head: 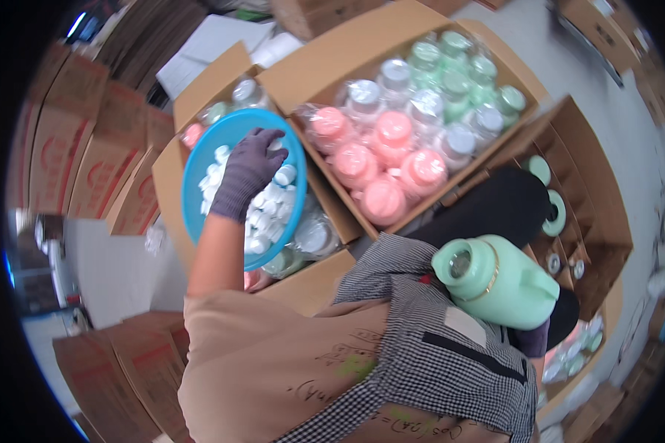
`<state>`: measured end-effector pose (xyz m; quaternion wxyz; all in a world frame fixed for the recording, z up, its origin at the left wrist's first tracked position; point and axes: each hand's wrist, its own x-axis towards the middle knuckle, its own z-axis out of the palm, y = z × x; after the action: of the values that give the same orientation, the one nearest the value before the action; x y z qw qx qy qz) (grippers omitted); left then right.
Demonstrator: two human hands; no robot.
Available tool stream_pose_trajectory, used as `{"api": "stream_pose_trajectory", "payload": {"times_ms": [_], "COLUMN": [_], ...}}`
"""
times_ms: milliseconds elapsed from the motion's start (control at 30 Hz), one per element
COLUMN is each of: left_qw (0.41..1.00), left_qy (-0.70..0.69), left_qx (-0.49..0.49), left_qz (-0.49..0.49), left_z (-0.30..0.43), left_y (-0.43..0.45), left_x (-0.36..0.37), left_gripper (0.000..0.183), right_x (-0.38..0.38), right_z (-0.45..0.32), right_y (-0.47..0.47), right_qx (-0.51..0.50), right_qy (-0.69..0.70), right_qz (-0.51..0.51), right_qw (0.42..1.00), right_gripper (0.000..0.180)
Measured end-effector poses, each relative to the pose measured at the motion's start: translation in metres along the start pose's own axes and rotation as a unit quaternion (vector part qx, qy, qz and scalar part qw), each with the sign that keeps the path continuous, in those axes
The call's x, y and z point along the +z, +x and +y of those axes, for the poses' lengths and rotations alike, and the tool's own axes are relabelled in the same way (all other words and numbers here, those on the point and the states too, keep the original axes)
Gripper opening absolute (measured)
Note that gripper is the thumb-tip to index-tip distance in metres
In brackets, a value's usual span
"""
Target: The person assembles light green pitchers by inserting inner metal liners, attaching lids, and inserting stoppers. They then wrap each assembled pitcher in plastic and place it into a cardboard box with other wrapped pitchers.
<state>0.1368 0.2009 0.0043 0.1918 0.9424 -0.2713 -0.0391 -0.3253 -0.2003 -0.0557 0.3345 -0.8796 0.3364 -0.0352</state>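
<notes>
My left hand [247,166], in a grey-purple knit glove, is over a blue plastic basin [190,194] of small white plastic stoppers [266,213]. One white stopper [275,145] shows between its thumb and fingers. On my lap, a mint-green vacuum jug [499,282] lies tilted, its open mouth toward the left and a glassy inner liner visible. My right hand [532,339], gloved too, supports the jug near its base and is mostly hidden behind it.
A carton [471,171] holds plastic-wrapped pink, white and green jugs. Another carton [169,188] with wrapped jugs sits beneath the basin. At right, an open divided carton [598,221] contains green parts. Printed cartons [61,155] are stacked at left.
</notes>
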Motion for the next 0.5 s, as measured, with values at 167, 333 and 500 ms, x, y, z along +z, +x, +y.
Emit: {"api": "stream_pose_trajectory", "payload": {"times_ms": [167,333,500], "left_qw": [0.846,0.798,0.791], "left_qy": [-0.437,-0.466,-0.367], "left_qx": [0.297,0.322,0.435], "left_qz": [-0.077,-0.204,-0.224], "left_z": [0.188,0.225,0.246], "left_y": [-0.052,-0.071,-0.064], "left_x": [0.035,0.091,0.090], "left_gripper": [0.038,0.064,0.094], "right_x": [0.000,0.003,-0.005], "right_z": [-0.012,0.003,0.045], "right_y": [0.009,-0.011,-0.070], "right_qx": [-0.023,-0.009,0.044], "right_qy": [0.015,0.019,-0.005], "right_qz": [0.000,0.005,0.028], "right_qw": [1.000,1.000,0.999], "right_gripper": [0.060,0.060,0.059]}}
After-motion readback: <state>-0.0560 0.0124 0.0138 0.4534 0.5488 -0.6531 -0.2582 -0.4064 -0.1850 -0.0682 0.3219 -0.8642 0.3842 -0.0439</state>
